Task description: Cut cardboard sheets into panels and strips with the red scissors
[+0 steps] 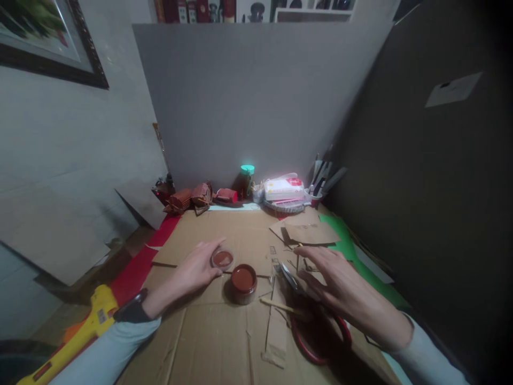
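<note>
My left hand [202, 263] grips the edge of a round, shallow lid [223, 259] with brown paint inside it. Beside it, on the cardboard [204, 337], stands an open jar [243, 286] full of the same brown paint. My right hand [334, 280] is curled over the right side, thumb and forefinger near a thin upright wooden stick [297, 262] that seems to be between them. Under that hand lie red-handled scissors [306, 355], their blades pointing away from me. Another wooden stick [278, 306] lies left of the scissor handles.
A yellow glue gun [100, 313] lies at the left edge. Cardboard pieces [312, 232] rest at back right. Along the back are brown-painted models [200, 196], a green-lidded jar [247, 182], a tissue pack [284, 189] and a cup of tools [316, 195]. A grey panel [256, 101] stands behind.
</note>
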Motion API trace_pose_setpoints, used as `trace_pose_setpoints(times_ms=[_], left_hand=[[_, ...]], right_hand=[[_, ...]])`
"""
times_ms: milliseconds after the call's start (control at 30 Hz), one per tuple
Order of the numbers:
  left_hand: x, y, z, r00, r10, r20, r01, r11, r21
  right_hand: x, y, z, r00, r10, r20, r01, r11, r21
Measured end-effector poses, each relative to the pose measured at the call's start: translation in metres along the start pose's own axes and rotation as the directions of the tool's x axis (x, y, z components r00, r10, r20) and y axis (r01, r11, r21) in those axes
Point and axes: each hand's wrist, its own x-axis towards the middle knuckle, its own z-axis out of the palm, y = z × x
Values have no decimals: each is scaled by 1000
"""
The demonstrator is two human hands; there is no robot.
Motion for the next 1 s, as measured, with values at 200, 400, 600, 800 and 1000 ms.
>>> trace_pose_setpoints(times_ms=[200, 400, 600, 800, 1000], left_hand=[[-1, 6, -7, 998, -33, -55, 36, 998, 54], [-6, 7, -17, 992, -89, -93, 87, 996, -17], [-15, 48, -45, 981, -127, -149, 98, 977, -190], [-22, 91, -50, 985, -90, -145, 43, 953, -299], [-15, 101, -46, 986, -40, -159, -23, 927, -376]], right_hand=[[2, -9, -1, 999, -28, -42, 31, 997, 71], [11, -20, -3, 995, -42, -94, 62, 972, 227], [24, -41, 2, 994, -9, -113, 73, 812, 579], [32, -57, 9, 998, -34, 52, -38, 323, 946], [30, -57, 17, 994, -48, 102, -102, 5, 995]])
